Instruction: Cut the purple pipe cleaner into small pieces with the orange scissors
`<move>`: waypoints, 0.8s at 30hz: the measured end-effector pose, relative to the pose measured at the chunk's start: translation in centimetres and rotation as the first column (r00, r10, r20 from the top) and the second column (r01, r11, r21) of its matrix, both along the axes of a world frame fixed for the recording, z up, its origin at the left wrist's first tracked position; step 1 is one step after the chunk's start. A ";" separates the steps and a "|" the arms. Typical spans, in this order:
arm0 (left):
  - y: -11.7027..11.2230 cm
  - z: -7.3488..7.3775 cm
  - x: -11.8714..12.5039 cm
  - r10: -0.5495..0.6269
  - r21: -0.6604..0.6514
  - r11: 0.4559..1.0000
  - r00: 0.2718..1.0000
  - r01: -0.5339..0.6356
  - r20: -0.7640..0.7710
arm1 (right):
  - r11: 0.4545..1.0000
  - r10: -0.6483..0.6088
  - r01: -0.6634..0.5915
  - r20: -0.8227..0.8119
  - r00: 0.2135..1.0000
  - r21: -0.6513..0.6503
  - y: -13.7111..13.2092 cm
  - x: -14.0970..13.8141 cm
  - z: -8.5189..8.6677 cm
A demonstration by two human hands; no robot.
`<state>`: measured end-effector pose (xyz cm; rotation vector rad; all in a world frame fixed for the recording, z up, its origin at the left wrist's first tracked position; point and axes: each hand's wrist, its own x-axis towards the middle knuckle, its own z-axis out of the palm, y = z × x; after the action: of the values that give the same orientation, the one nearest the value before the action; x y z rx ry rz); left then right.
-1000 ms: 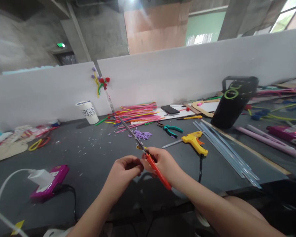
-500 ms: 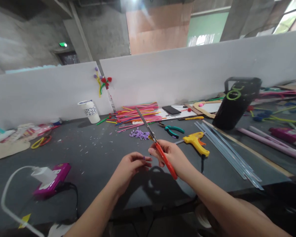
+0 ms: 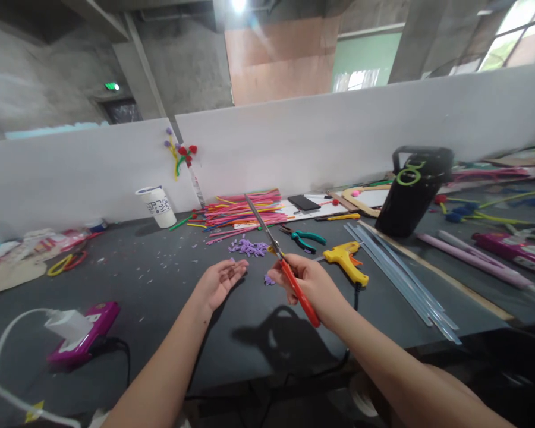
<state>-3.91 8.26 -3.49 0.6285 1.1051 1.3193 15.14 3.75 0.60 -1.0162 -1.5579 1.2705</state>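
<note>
My right hand (image 3: pixel 310 282) grips red-handled scissors (image 3: pixel 280 257), blades pointing up and away over the grey table (image 3: pixel 169 297). My left hand (image 3: pixel 219 280) lies palm up with fingers loosely spread, just left of the scissors, and a tiny purple bit seems to rest at its fingertips. A small purple piece (image 3: pixel 268 279) lies on the table between my hands. Just beyond my hands lies a heap of purple cut pieces (image 3: pixel 248 246).
Behind the heap lie coloured pipe cleaners (image 3: pixel 245 211), green pliers (image 3: pixel 305 238), a yellow glue gun (image 3: pixel 346 260), clear glue sticks (image 3: pixel 396 273) and a black container (image 3: pixel 412 190). A white cup (image 3: pixel 157 205) stands by the partition. A magenta device (image 3: pixel 87 333) with a white plug sits at front left.
My left hand has drawn away from the scissors, moved forward and opened palm up. A purple piece now lies on the table between my hands. The scissors have swung more upright.
</note>
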 end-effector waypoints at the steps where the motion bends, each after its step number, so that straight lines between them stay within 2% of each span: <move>1: 0.1 -0.1 0.2 -0.014 -0.005 1.000 1.000 0.014 -0.013 | 1.000 0.002 -0.002 0.000 1.000 0.001 0.0 0.0 0.0; 3: 0.4 -0.1 0.4 0.022 0.017 1.000 0.998 -0.022 -0.051 | 1.000 -0.005 0.005 0.018 1.000 0.005 0.0 0.0 -0.2; 7: 0.0 0.7 -0.7 0.181 0.134 0.977 0.974 -0.163 -0.135 | 0.999 -0.010 0.008 0.074 0.997 0.031 0.1 0.1 -0.3; 10: -1.9 1.9 -1.0 0.161 0.186 0.974 0.971 -0.127 -0.178 | 0.998 -0.011 0.003 0.124 0.992 0.068 0.1 0.1 -0.3; 12: -3.7 2.6 -0.6 0.128 0.219 0.972 0.969 -0.081 -0.210 | 0.991 -0.060 0.032 0.220 0.974 0.130 0.0 0.2 -0.3; 15: -6.1 3.6 0.4 0.088 0.288 0.957 0.962 -0.010 -0.259 | 0.965 -0.159 0.051 0.413 0.897 0.259 -0.3 0.3 -0.3; 17: -7.4 4.1 0.7 0.091 0.325 0.946 0.959 0.000 -0.267 | 0.947 -0.182 0.009 0.511 0.840 0.322 -0.9 0.1 -0.1; 20: -8.7 4.7 0.5 0.130 0.346 0.937 0.964 -0.044 -0.230 | 0.909 -0.213 -0.085 0.629 0.748 0.408 -2.1 -0.4 0.0; 24: -9.8 5.3 0.0 0.197 0.384 0.916 0.964 -0.116 -0.179 | 0.881 -0.210 -0.200 0.732 0.648 0.429 -3.2 -1.1 -0.6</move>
<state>-3.87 -1.57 1.82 0.9978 1.1042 1.6498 14.00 0.58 0.01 -1.2945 -2.3557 0.3343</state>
